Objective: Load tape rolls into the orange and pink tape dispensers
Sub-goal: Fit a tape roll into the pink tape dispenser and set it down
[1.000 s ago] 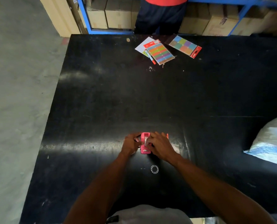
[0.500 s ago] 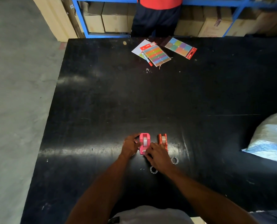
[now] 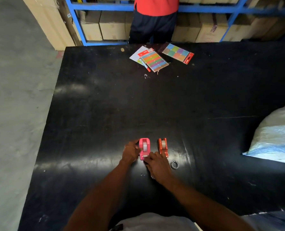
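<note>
Near the front of the black bench (image 3: pixel 105 105), the pink tape dispenser (image 3: pixel 144 148), with a roll seated in it, is being gripped along its side by the left hand (image 3: pixel 130 152), while its cutter end is being pinched by the right hand (image 3: pixel 158 165). Just beside it, the orange tape dispenser (image 3: pixel 163 147) is being left standing, also loaded. A loose ring (image 3: pixel 174 164) is lying nearby.

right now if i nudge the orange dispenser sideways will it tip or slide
The orange dispenser looks narrow and tall, so a high sideways push could tip it. The black table looks glossy, so a low nudge probably slides it. No hand steadies it.
</note>
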